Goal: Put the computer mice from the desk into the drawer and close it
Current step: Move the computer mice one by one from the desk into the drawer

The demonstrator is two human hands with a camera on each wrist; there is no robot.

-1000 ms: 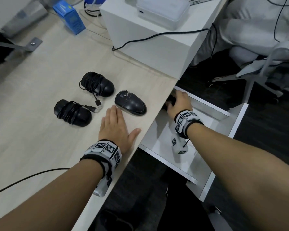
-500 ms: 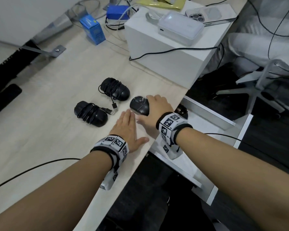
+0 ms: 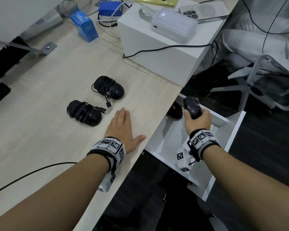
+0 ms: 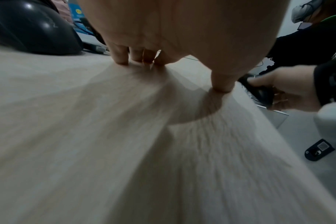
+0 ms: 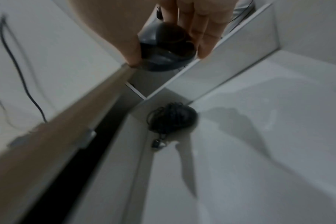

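My right hand [image 3: 197, 119] grips a black wireless mouse [image 3: 191, 107] in the air above the open white drawer [image 3: 167, 147]; the right wrist view shows the held mouse [image 5: 165, 50] between thumb and fingers. One cord-wrapped mouse [image 5: 171, 117] lies inside the drawer near its back, partly under the desk edge [image 3: 174, 110]. Two black mice with cords wound round them stay on the light wood desk [image 3: 40, 130]: the far mouse [image 3: 109, 87] and the near mouse [image 3: 83, 112]. My left hand [image 3: 123, 127] rests flat on the desk, fingers straight, right of the near mouse.
A white box [image 3: 157, 52] with a white device [image 3: 173, 28] and a black cable stands at the desk's back right. A blue carton [image 3: 84, 27] stands further left. A black cable [image 3: 32, 174] crosses the desk near my left forearm. An office chair base [image 3: 250, 87] stands beyond the drawer.
My right hand came out of the drawer, took the wireless mouse from the desk's edge and carried it right, over the drawer. The left hand stayed flat on the desk.
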